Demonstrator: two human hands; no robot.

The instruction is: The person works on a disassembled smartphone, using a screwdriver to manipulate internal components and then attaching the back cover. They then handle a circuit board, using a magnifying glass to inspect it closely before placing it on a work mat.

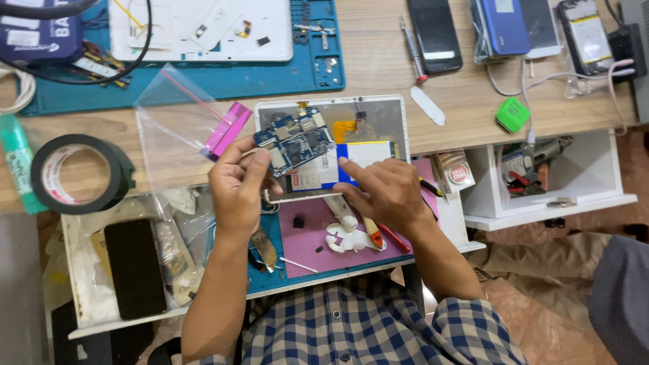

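Note:
My left hand (236, 182) holds a blue circuit board (295, 140) by its lower left edge, lifted above an opened white tablet shell (399, 115). My right hand (385, 192) rests on the lower right part of the shell, fingertips on the white and blue battery (358, 157) inside it. A clear plastic zip bag (172, 128) with a pink strip (228, 128) lies just left of the board, partly behind my left hand.
A roll of black tape (78, 174) lies at the left, a dark phone (134, 267) on the white tray below it. A blue work mat (223, 78) with a white panel sits at the back. Phones (435, 34), a screwdriver (412, 51) and a green object (512, 113) lie at the right.

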